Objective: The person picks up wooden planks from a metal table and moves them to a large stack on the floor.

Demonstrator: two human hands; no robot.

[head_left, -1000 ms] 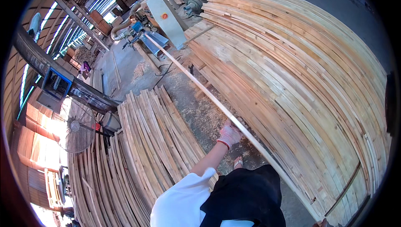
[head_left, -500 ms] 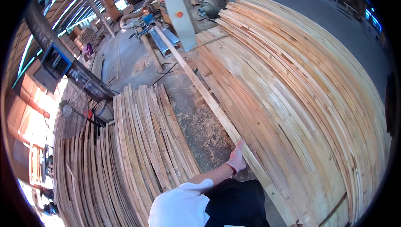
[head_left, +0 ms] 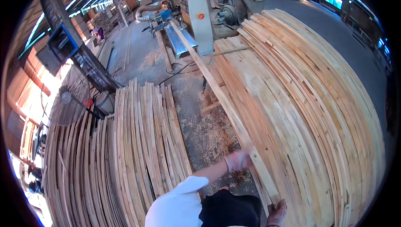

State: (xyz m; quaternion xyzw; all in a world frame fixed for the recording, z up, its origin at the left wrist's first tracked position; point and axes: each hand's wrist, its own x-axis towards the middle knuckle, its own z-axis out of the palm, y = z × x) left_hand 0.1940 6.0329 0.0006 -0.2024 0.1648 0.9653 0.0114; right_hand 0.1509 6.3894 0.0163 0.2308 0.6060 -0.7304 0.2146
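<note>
A long, narrow wooden board [head_left: 229,109] slants from the metal bed of a woodworking machine [head_left: 180,42] down toward me. My left hand [head_left: 239,160], in a pale pinkish glove, is at the board's left edge. Its fingers are smeared by motion, so their grip does not show. My right hand [head_left: 277,213], in a darker, dirty glove, is closed on the board's near end, fingers curled over the end. The board's far end lies at the blue-topped part of the machine. Just right of it spreads a wide stack of similar boards [head_left: 300,114].
Left of me lie further stacks of long strips [head_left: 146,135]. Sawdust [head_left: 209,137] covers the floor between the stacks. A standing fan [head_left: 67,97] and a steel post [head_left: 90,68] are at the left. A cable [head_left: 179,72] lies near the machine.
My right hand has come into view, holding the near end of the board. The board's near end now shows farther up, and my left hand has shifted slightly along it. The view has turned slightly.
</note>
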